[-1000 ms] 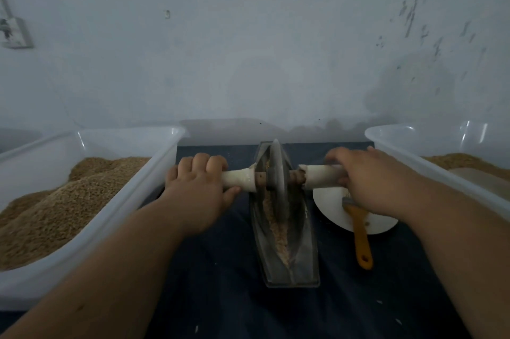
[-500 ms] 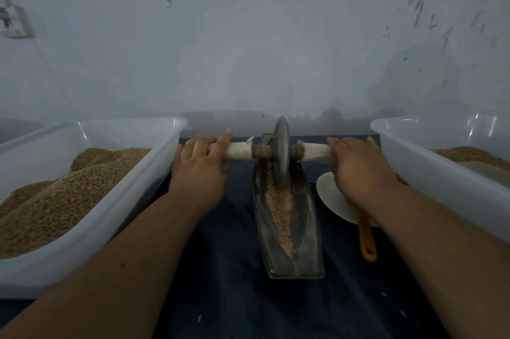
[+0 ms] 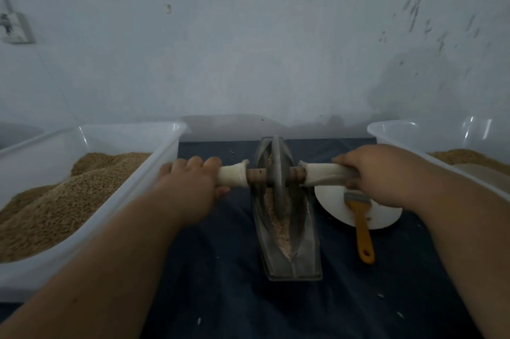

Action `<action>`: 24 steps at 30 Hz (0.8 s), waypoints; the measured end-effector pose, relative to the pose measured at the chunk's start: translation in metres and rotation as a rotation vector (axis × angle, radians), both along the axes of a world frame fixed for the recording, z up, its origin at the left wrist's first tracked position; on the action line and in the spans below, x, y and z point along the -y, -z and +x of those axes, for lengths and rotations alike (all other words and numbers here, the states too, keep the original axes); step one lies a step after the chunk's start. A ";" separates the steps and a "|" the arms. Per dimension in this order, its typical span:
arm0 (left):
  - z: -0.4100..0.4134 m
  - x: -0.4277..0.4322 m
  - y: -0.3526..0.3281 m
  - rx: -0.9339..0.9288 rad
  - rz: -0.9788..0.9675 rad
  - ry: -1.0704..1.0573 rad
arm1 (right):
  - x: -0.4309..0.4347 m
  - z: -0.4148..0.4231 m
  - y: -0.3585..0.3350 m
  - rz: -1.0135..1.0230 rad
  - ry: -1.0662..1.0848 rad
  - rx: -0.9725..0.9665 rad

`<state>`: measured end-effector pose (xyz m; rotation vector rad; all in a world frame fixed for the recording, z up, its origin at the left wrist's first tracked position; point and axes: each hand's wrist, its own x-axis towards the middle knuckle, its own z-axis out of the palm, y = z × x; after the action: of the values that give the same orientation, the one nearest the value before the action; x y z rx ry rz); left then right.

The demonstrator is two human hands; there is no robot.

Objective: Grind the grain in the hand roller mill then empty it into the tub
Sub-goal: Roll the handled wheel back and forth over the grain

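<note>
A white plate (image 3: 335, 213) lies on a dark blue cloth (image 3: 220, 269). A brush (image 3: 362, 228) with an orange handle rests on the plate, and its handle reaches over the near rim. Behind stands a pale, stained wall (image 3: 248, 48), with a small box (image 3: 16, 30) fixed at the left.

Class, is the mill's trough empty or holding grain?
Not empty: a thin line of crushed grain lies along the trough floor, beneath the wheel.

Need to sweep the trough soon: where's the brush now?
Head view: the orange-handled brush lies right of the mill trough, bristles on the white plate, near the right hand gripping the roller handle.
</note>
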<state>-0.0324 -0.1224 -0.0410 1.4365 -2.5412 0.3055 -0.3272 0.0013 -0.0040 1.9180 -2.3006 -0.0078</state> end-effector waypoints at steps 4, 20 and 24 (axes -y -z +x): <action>-0.016 0.010 0.026 -0.139 -0.127 -0.077 | 0.023 -0.001 0.020 -0.176 0.061 0.015; -0.022 0.009 0.016 -0.299 -0.284 0.160 | 0.039 -0.011 0.052 -0.251 0.112 -0.028; -0.012 -0.004 -0.004 -0.111 -0.146 0.103 | 0.013 -0.002 0.028 -0.069 0.050 0.007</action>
<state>-0.0444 -0.1184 -0.0374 1.2310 -2.4385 0.3754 -0.3291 -0.0114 -0.0320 1.8309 -2.3206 0.0721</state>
